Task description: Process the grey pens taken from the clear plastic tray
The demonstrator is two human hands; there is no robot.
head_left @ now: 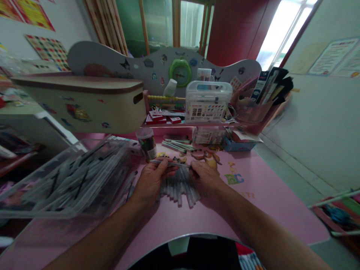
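- At the centre of the frame, we see a thin tube (177, 164) of smooth plastic, as it looks; the bunch of tubes (180, 187) below it seems also plastic, translucent.
- At the left, we notice a bin (64, 216) of clear plastic, with a smooth rim.
- In the upper middle, we find a carrying case (208, 101) of hard, transparent, glossy plastic.
- Towards the lower right, the tabletop (281, 217) appears to us smooth, with a soft sheen.
- At the upper left, we observe a curtain (108, 26) of matt cloth.

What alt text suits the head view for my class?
A left hand and right hand hold a slim rod by a bunch of clear tubes on a pink desk; a clear bin of slim pieces sits left.
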